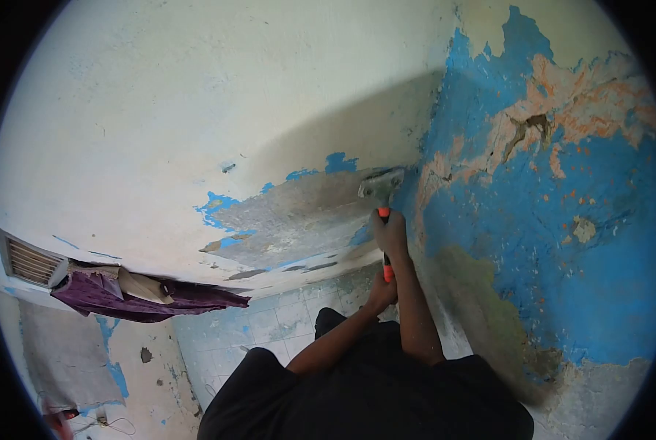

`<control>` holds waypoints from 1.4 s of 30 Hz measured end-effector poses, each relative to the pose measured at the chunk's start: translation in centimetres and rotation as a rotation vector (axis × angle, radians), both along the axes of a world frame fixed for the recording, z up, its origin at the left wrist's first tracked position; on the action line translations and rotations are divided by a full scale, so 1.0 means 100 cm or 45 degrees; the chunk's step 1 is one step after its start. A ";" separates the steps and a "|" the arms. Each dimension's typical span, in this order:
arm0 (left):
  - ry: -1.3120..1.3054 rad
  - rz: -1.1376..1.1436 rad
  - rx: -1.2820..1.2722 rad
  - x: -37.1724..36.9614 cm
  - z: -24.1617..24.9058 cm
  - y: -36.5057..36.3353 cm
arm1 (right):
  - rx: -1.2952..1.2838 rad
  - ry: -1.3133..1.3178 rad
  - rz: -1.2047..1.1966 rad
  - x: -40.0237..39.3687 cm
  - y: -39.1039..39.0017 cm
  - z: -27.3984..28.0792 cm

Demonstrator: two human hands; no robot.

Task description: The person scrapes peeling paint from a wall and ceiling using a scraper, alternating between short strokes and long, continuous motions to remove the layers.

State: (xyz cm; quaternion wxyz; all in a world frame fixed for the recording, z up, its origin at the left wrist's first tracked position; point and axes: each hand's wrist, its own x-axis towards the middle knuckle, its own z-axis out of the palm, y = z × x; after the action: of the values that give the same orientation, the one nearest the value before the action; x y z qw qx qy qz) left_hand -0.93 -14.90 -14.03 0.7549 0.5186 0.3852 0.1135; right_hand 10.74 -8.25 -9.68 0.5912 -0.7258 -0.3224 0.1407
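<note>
A long-handled scraper (378, 193) with a wide grey head and a red-and-black handle is held up against the wall near the corner. My right hand (391, 236) is closed around the handle just below the head. Lower down, my left hand (381, 293) grips the handle's end. The blade touches or nearly touches the wall at the upper edge of a bare grey patch (291, 216). Cream paint (196, 95) surrounds that patch, with ragged bits of blue paint along its border.
On the right, the adjoining blue wall (482, 220) has cracked, broken plaster (555, 110). A purple cloth (137, 297) hangs at the left beside a slatted vent (31, 257). Pale floor tiles (269, 323) lie below. Thin wires (111, 424) show at the bottom left.
</note>
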 end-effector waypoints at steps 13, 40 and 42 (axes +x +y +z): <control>0.032 -0.021 -0.021 0.001 0.018 0.005 | 0.001 0.023 0.002 0.005 0.001 0.003; -0.068 -0.011 -0.082 -0.011 -0.026 0.017 | 0.003 0.064 -0.018 -0.007 0.010 0.016; -0.046 -0.018 -0.058 -0.022 -0.041 0.011 | 0.018 0.026 -0.056 -0.015 0.008 -0.003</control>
State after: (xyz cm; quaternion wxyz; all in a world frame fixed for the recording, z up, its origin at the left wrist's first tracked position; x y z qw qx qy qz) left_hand -3.08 -13.75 -18.08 0.7741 0.5018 0.3703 0.1086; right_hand 9.27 -7.45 -9.99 0.6026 -0.7270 -0.3012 0.1327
